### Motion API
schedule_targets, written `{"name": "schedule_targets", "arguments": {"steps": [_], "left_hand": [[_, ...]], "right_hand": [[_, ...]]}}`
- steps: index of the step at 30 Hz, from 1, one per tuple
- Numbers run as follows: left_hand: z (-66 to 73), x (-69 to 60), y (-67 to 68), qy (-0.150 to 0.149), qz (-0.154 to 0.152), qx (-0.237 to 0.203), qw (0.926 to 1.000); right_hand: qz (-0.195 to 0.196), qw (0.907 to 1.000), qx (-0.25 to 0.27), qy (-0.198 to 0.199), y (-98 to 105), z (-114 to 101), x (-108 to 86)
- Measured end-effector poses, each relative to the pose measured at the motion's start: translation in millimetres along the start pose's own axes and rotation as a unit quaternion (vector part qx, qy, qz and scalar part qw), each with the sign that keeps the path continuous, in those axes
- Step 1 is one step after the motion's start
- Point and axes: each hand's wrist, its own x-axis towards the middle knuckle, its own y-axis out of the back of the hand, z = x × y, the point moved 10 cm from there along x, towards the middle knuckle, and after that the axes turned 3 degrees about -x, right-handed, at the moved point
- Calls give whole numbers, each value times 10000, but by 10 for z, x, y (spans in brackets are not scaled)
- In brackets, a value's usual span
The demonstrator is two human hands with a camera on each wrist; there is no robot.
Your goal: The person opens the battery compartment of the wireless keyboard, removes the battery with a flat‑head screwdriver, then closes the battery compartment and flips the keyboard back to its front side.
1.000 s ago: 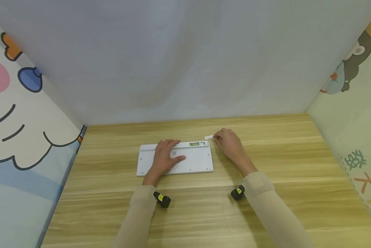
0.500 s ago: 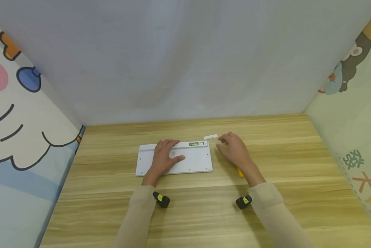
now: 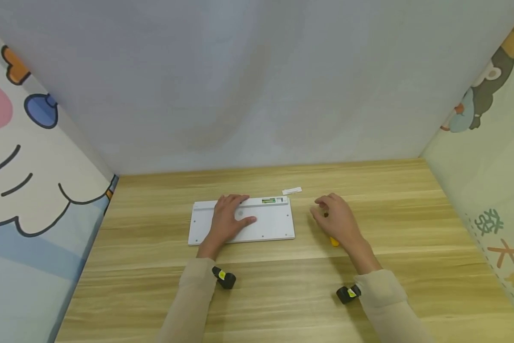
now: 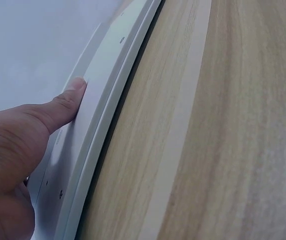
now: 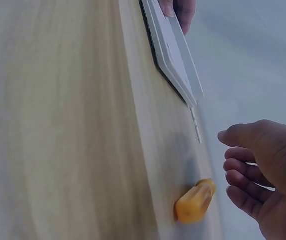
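Note:
A white keyboard (image 3: 265, 229) lies face down on the wooden table, with green batteries (image 3: 268, 200) showing in its uncovered compartment. My left hand (image 3: 225, 220) holds it down, thumb (image 4: 65, 102) across the back and fingers bent over the far edge. Beyond its right corner lies a small white battery cover (image 3: 292, 190). To the right my right hand (image 3: 339, 220) hangs above the table with loosely bent fingers and nothing between them. Under it lies a yellow-handled tool (image 3: 334, 242), perhaps a screwdriver, mostly hidden by the hand; its yellow handle (image 5: 194, 205) shows in the right wrist view.
The wooden table (image 3: 257, 305) ends at a pale backdrop (image 3: 257, 95) behind the keyboard. Cartoon-printed panels stand at the left (image 3: 34, 166) and right (image 3: 488, 190). Black wrist cameras (image 3: 348, 294) sit at both sleeves.
My right hand has let go of the battery cover and drawn back, right and toward me, over the yellow-handled tool. The left hand stays on the keyboard.

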Motion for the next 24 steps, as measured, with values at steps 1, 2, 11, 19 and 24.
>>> {"name": "schedule_targets", "arguments": {"steps": [1,2,11,19,24], "left_hand": [[2,0,-3,7,-11,5,10000],[3,0,-6,13,-19,7,10000],[46,-25,24,-83,87,-6,9999],[54,-24,21,-86,75,66,9999],[43,-17,7,-37,28,49,10000]], "right_hand": [[20,10000,-8,-7,7,24,-23],[29,10000,-9,-18,14,45,-45],[-20,9995,-104,-307,39,197,-226],[-36,9989,-154,-439,29,278,-311],[-104,9984,-88,-557,19,314,-335]]}}
